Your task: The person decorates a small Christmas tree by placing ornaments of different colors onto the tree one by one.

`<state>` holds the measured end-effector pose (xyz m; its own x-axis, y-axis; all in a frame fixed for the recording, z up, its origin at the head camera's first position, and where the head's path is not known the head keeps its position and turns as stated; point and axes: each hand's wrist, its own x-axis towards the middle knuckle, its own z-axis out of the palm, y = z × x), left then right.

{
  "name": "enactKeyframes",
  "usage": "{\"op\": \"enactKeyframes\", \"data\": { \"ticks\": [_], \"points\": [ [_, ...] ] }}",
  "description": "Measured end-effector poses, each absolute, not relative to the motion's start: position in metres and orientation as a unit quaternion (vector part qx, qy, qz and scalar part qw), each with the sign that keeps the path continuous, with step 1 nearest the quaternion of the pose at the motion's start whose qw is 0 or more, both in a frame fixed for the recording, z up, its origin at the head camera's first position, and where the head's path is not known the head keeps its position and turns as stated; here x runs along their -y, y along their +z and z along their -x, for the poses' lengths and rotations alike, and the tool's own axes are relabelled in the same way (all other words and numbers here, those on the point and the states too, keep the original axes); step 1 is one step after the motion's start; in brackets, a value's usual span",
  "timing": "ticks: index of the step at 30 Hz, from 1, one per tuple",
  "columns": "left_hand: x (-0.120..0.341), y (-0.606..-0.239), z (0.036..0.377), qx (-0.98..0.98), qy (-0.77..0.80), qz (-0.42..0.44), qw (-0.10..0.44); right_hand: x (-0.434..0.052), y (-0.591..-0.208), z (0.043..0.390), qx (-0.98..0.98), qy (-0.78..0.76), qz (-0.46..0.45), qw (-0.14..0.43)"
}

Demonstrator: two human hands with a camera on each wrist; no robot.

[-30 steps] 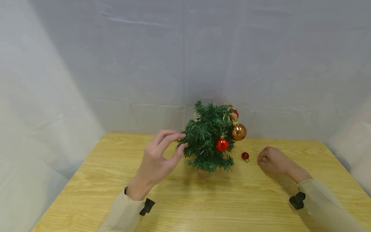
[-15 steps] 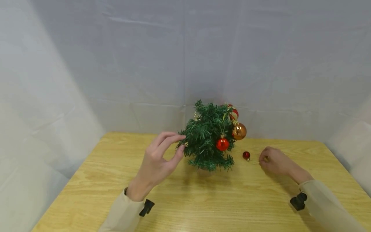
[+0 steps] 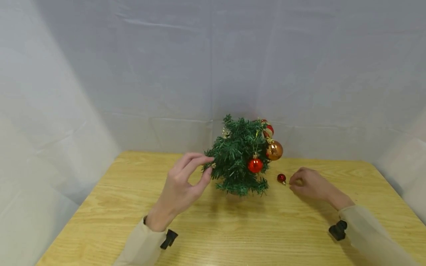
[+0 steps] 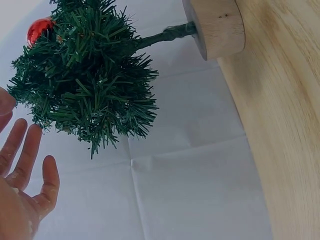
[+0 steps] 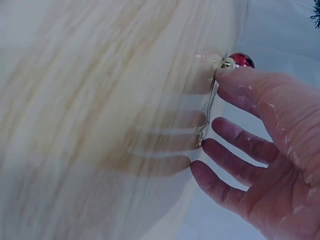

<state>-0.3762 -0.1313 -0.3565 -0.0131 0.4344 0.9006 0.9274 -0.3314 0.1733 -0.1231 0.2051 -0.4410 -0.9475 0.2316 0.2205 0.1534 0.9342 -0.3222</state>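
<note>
A small green artificial Christmas tree (image 3: 237, 155) stands on a round wooden base (image 4: 220, 30). In the head view, my left hand (image 3: 181, 181) is at the tree's left side, fingertips by a branch end, with a gap between thumb and forefinger. Its fingers (image 4: 31, 147) look loosely bent in the left wrist view. To the right of the tree, a small dark red bauble (image 3: 281, 178) with a gold cap lies on the table. My right hand (image 3: 313, 186) is beside that bauble; its thumb overlaps the cap in the right wrist view. A gold string (image 5: 209, 112) trails from the cap.
From the tree's right side hang a bright red bauble (image 3: 255, 165), a copper-coloured bauble (image 3: 274, 150) and a red-and-gold bauble (image 3: 269, 131). Something gold shows at its upper left. The wooden table (image 3: 239, 236) meets a pale cloth backdrop (image 3: 166, 81).
My right hand first shifted slightly right, then came left, closer to the small bauble. That bauble moved slightly right and back. My left hand has stayed almost still at the branch.
</note>
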Motion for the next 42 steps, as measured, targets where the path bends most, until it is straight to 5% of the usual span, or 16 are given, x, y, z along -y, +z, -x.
{"op": "enactKeyframes", "data": {
  "ticks": [19,42],
  "points": [
    [0.133,-0.361,0.376,0.526,-0.482,0.653,0.254,-0.198,-0.436,0.132,0.972,0.141,0.091,0.164],
    [0.139,-0.363,0.377,0.539,-0.474,0.656,0.234,-0.197,-0.431,0.133,0.978,0.150,0.070,0.130]
  ]
}}
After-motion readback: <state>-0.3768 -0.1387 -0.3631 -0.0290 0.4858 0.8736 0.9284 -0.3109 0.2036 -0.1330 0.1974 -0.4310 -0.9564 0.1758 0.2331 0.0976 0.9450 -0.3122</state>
